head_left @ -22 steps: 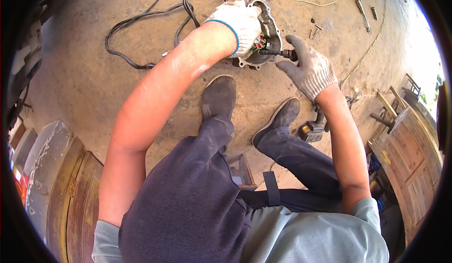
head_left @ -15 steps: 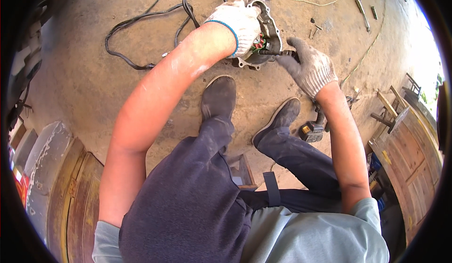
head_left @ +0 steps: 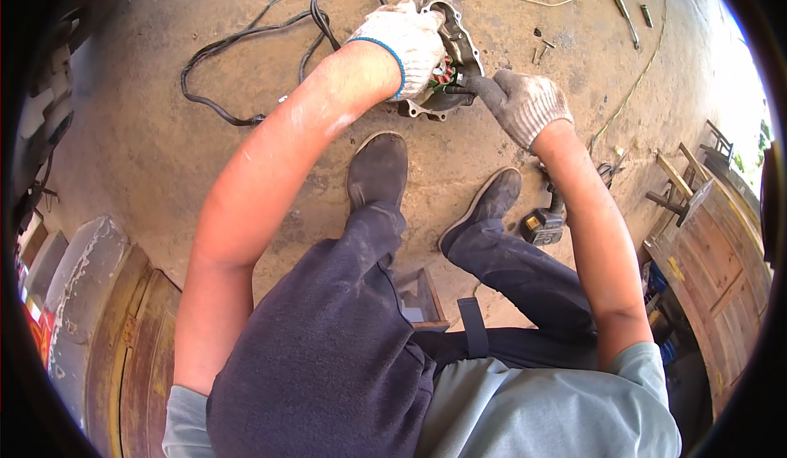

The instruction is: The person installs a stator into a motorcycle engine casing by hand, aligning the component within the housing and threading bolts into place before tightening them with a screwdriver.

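My left hand, in a white knitted glove with a blue cuff, is closed on the near-left side of a metal engine cover and holds it tilted on the floor. Inside the cover sits a ring of coils in red and green, partly hidden by that hand. My right hand, in a dirty grey-white glove, is at the cover's right side. Its fingers are closed around a dark-shafted screwdriver-like tool, whose tip reaches in toward the coils; the tool's handle is hidden in the glove.
A black cable loops over the floor left of the cover. Toward the far right lie a wrench, a short socket-like piece and some bolts. A cordless power tool rests beside my right shoe. A wooden bench stands at right.
My right hand has moved slightly left and its fingers have closed in around the tool, nearer the cover. The left hand keeps its grip. The view has shifted a little.
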`<state>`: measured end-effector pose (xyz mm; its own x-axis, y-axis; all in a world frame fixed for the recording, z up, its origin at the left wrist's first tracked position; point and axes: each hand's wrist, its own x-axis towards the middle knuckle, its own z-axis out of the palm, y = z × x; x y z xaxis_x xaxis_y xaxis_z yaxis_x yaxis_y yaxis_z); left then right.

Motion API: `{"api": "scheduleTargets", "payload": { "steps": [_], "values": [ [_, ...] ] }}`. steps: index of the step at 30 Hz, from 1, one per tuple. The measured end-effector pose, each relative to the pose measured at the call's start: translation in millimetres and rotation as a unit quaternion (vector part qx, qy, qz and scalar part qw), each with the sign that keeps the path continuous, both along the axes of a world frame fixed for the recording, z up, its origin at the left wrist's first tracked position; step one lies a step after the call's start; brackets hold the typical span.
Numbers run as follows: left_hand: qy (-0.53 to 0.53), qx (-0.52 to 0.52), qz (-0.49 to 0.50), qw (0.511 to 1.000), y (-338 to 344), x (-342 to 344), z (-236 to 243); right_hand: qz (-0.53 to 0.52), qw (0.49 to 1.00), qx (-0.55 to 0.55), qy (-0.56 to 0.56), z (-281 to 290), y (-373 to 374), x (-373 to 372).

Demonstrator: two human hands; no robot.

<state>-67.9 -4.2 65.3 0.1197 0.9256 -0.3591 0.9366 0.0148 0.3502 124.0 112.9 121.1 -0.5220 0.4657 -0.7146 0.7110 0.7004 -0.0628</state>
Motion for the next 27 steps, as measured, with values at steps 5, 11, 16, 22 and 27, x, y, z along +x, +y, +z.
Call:
{"api": "scheduleTargets", "payload": {
  "steps": [5, 11, 16, 22, 27],
  "values": [
    [0.003, 0.008, 0.001, 1.000, 0.4, -0.6, -1.8, 0.048, 0.997, -0.032, 0.052, 5.1, -1.6, -17.5],
    [-0.007, 0.012, 0.002, 1.000, -1.3, -1.3, -2.2, 0.004, 0.998, -0.053, 0.034, 43.0, 30.1, -18.1],
    [-0.016, 0.025, 0.003, 1.000, -1.8, -2.7, 1.6, -0.066, 0.992, -0.039, 0.099, 32.7, 31.9, 56.9],
    [-0.026, 0.011, 0.010, 1.000, -2.5, -5.6, 13.6, 0.017, 0.998, 0.052, 0.022, -68.0, -32.1, 120.8],
    [-0.131, 0.142, 0.122, 0.974, -25.5, -25.8, 33.3, 0.002, 0.997, 0.063, 0.035, -66.8, -42.7, 122.5]
  ]
}}
